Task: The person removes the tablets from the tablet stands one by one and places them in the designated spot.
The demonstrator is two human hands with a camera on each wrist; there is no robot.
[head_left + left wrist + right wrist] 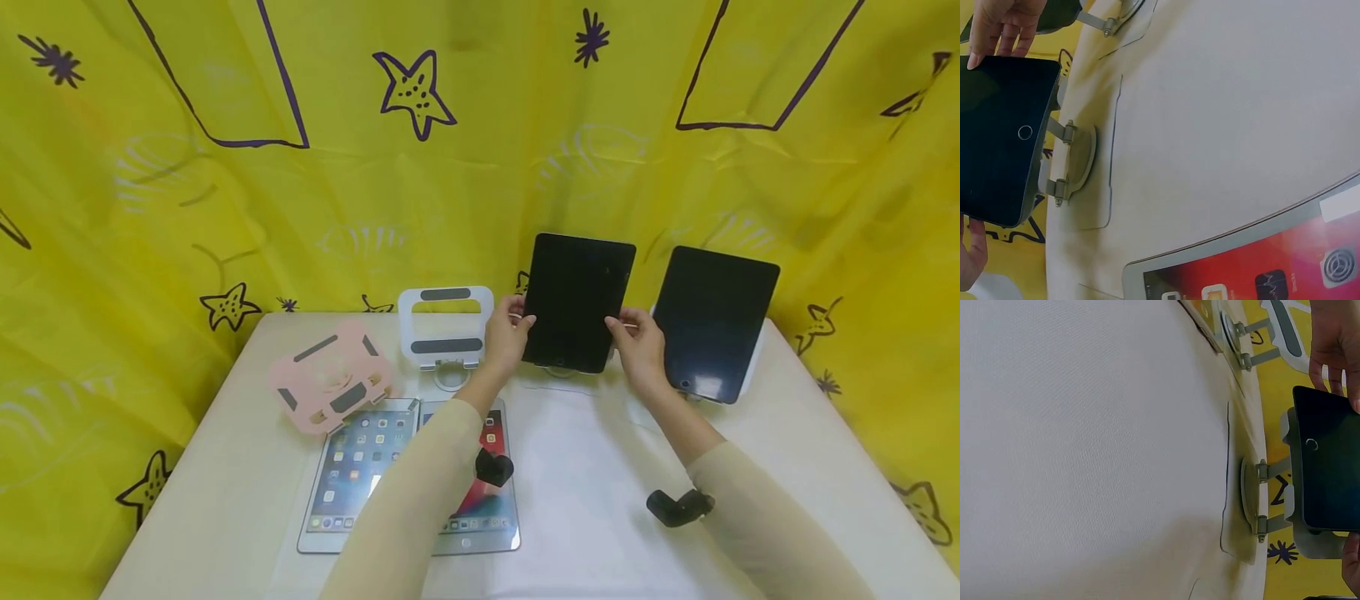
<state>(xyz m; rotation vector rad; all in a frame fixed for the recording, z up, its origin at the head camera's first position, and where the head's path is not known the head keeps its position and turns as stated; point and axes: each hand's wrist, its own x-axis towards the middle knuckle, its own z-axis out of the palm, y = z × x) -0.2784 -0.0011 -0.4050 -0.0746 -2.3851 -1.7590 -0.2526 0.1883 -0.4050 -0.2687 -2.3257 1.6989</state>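
A tablet (pixel 577 300) with a dark screen stands upright between both hands, its round home button at the lower edge. My left hand (pixel 508 332) pinches its left side, thumb on the front and fingers behind. On the opposite side my right hand (pixel 640 343) grips the edge the same way. The tablet is up against a white stand (pixel 1322 548), whose hinged metal legs and rounded base (pixel 1083 162) show below it. In the right wrist view, the stand's lower lip shows beside the tablet's bottom edge. Most of the stand is hidden behind the tablet.
Another dark tablet (pixel 716 325) leans on a stand at the right. Left of my hands are a white stand (pixel 447 346) and a pink stand (pixel 330 379). Two lit tablets lie side by side in front, one blue (pixel 352 475), one red (pixel 498 500). A yellow curtain (pixel 480 192) hangs behind.
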